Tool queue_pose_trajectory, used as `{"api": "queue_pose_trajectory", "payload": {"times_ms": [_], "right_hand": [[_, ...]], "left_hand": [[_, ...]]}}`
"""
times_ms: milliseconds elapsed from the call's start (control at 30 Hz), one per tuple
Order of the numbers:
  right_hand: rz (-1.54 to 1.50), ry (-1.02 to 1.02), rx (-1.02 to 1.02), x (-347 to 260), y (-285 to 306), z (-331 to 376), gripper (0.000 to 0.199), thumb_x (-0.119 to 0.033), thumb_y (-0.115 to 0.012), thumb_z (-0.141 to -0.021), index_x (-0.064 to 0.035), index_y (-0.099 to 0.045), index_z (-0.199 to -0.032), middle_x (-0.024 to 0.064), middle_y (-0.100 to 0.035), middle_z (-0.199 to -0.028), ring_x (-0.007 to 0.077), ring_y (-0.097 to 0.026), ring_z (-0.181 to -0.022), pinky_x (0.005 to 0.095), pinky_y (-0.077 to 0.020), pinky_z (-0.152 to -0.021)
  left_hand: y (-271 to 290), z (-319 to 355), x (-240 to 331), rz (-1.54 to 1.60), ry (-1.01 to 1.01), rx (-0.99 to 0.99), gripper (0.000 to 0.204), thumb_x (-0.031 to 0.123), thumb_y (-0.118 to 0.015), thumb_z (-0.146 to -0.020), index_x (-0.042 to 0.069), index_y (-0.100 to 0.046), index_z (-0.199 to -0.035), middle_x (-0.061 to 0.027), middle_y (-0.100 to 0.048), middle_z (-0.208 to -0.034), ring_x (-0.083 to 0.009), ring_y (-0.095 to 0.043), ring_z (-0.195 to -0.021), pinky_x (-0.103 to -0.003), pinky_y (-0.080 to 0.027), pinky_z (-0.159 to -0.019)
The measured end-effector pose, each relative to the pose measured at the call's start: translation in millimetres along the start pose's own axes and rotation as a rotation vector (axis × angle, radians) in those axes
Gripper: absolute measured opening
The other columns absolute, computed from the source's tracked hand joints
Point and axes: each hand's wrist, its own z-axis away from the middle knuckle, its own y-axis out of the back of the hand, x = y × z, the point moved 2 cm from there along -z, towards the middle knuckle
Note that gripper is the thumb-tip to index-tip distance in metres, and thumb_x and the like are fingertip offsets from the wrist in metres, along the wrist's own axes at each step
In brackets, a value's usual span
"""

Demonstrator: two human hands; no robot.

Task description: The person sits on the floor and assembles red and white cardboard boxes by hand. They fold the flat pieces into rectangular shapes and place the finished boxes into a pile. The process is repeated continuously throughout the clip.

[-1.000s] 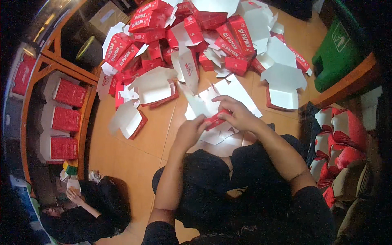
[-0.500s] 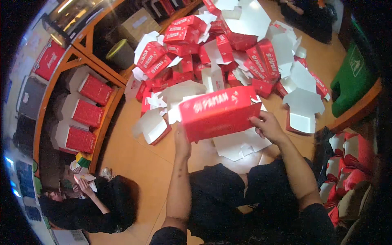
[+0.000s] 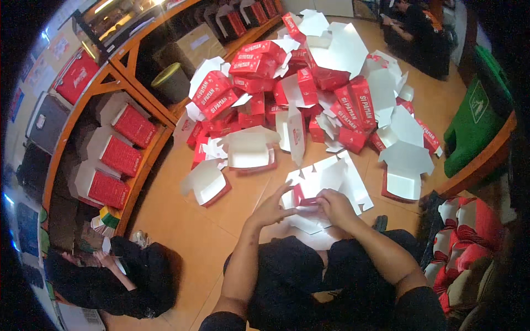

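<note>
A flat, partly folded white carton (image 3: 332,175) lies in front of me just beyond my lap, with a small red flap (image 3: 301,196) standing up at its near side. My right hand (image 3: 337,208) is closed on the carton's edge, fingertips at the right end of the red flap. On the flap's other side is my left hand (image 3: 271,208), thumb and fingers apart; whether a fingertip touches the card I cannot tell. Just beyond, an open red-and-white box (image 3: 252,161) sits at the front of a large heap of folded red boxes (image 3: 259,66).
Single open boxes (image 3: 205,185) flank the heap. Flat red-and-white cartons (image 3: 469,226) are stacked by my right side, near a green bin (image 3: 477,113). Shelves with red boxes (image 3: 118,154) stand left. One person (image 3: 132,276) sits at lower left, another (image 3: 417,33) at far right.
The red box that both hands held up has left them. My hands have come down closer together onto the white carton. The view has shifted slightly.
</note>
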Motion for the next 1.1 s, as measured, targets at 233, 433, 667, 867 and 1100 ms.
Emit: {"api": "queue_pose_trajectory", "payload": {"times_ms": [233,433,667,867,1100], "right_hand": [[0.109,0.037,-0.113,34,17,-6,0.023,-0.024,-0.057,-0.096,-0.002,-0.064,-0.094,0.0164,-0.065,-0.083,0.0286,-0.066,-0.067,0.041,-0.0518,-0.067],[-0.03,-0.213,-0.344,28,15,-9,0.027,-0.027,-0.057,-0.095,-0.0006,-0.064,-0.092,0.0174,-0.067,-0.08,0.0297,-0.067,-0.068,0.0425,-0.0521,-0.067],[0.17,-0.008,-0.279,42,-3,-3,0.031,-0.031,-0.058,-0.093,-0.0009,-0.066,-0.092,0.0214,-0.067,-0.086,0.0379,-0.066,-0.081,0.0449,-0.0506,-0.075],[0.228,-0.062,-0.348,41,-4,-3,0.031,-0.035,-0.058,-0.092,-0.0058,-0.069,-0.096,0.0209,-0.068,-0.094,0.039,-0.065,-0.09,0.0479,-0.0503,-0.081],[0.205,-0.08,-0.382,10,-3,-1,0.028,-0.032,-0.059,-0.091,-0.006,-0.069,-0.097,0.0202,-0.068,-0.096,0.0387,-0.065,-0.09,0.0488,-0.0502,-0.081]], "left_hand": [[-7,-17,-33,0.259,0.041,-0.017,0.033,0.018,-0.072,-0.088,0.003,-0.065,-0.117,-0.0083,-0.068,-0.094,-0.0118,-0.065,-0.07,-0.026,-0.054,-0.063],[-13,-5,-23,0.264,0.014,-0.048,0.022,0.022,-0.069,-0.092,0.003,-0.068,-0.102,-0.0056,-0.067,-0.093,-0.0139,-0.065,-0.082,-0.029,-0.053,-0.076],[-14,6,-21,-0.044,-0.181,-0.073,0.022,0.024,-0.073,-0.087,0.003,-0.068,-0.091,-0.0033,-0.063,-0.093,-0.0131,-0.057,-0.088,-0.028,-0.046,-0.078],[-30,3,-11,-0.229,-0.17,-0.064,0.029,0.03,-0.071,-0.088,0.003,-0.068,-0.096,-0.0069,-0.063,-0.084,-0.0173,-0.058,-0.077,-0.033,-0.047,-0.072],[-35,-1,-16,-0.587,-0.095,0.175,0.037,0.037,-0.069,-0.09,0.0,-0.066,-0.093,-0.0163,-0.068,-0.081,-0.0244,-0.066,-0.071,-0.037,-0.051,-0.068]]}}
